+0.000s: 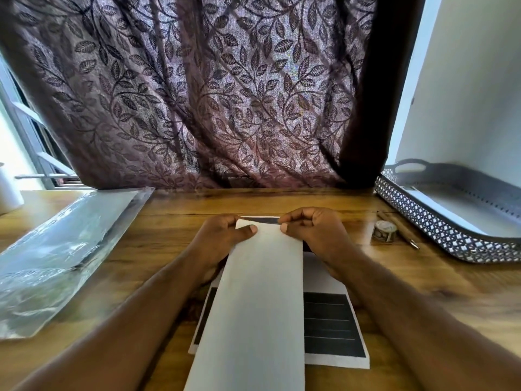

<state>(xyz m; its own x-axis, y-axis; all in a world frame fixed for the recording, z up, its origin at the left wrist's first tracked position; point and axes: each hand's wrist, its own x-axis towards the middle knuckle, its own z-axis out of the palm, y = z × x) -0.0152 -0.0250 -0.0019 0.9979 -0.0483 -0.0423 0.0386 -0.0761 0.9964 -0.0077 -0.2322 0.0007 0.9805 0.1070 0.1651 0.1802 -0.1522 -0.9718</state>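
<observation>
1. At the middle of the wooden table (174, 210), just in front of me in the head view, I see a long white sheet of paper (262, 300) running from the near edge of the frame up to both hands.
2. The left hand (222, 235) pinches the paper's far left corner. Its thumb (248, 230) lies flat on top and the other fingers are curled behind the edge.
3. The right hand (313, 235) pinches the far right corner the same way, thumb on top and fingers curled behind.
4. Between the two thumbs I can make out a narrow dark strip (263, 220) along the paper's far edge. I cannot tell whether it is a fold or a separate layer.
5. Under the white paper lies a printed sheet (329, 325) with a black lined panel and a white border, flat on the table and showing on both sides of the paper.
6. To the left lies a clear plastic sleeve (56, 249), with a white container (8, 193) behind it at the frame's edge.
7. To the right, near the right hand but apart from it, stands a small tape roll (384, 232) with a pen (400, 231) just beside it. Beyond those is a perforated metal tray (439, 231).
8. A leaf-patterned curtain (211, 94) hangs behind the table.
</observation>
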